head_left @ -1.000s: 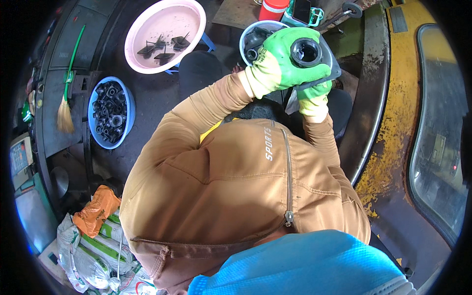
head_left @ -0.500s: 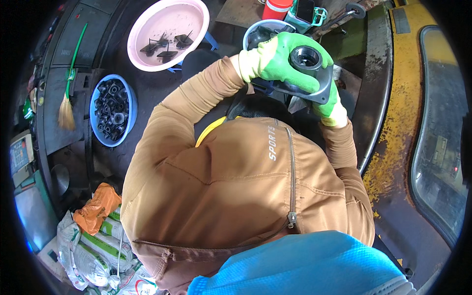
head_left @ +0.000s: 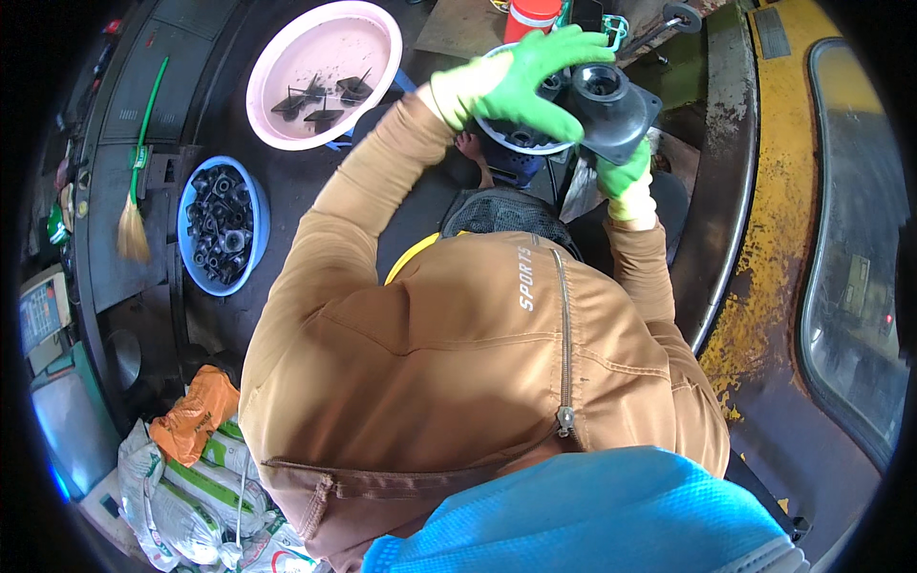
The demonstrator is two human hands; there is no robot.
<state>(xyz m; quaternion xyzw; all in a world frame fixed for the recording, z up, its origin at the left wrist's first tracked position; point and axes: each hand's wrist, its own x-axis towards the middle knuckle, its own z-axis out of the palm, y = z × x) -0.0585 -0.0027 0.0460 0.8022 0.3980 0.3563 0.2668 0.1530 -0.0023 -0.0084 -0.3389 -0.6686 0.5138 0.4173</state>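
A black dome-shaped moulded part [head_left: 611,113] with a round opening on top and a square flange stands up in front of me. From below, my right hand [head_left: 628,180], in a green glove, grips it; its fingers are mostly hidden behind the flange. My left hand [head_left: 535,84], gloved alike, is beside the part on its left with fingers stretched out and thumb apart. Whether the thumb touches the part I cannot tell. Partly behind my left hand is a pale blue basin [head_left: 535,146] with black parts in it.
A pink basin [head_left: 272,57] with several dark pointed pieces stands far left. A blue tub [head_left: 260,234] full of black parts is below it. To the right is a rusty yellow machine [head_left: 764,286] with a window. A red container [head_left: 532,17], a broom [head_left: 134,224] and sacks [head_left: 215,487] lie around.
My left hand has come off the black part and opened, moving left and up. The part now stays in my right hand, with more of its dome showing.
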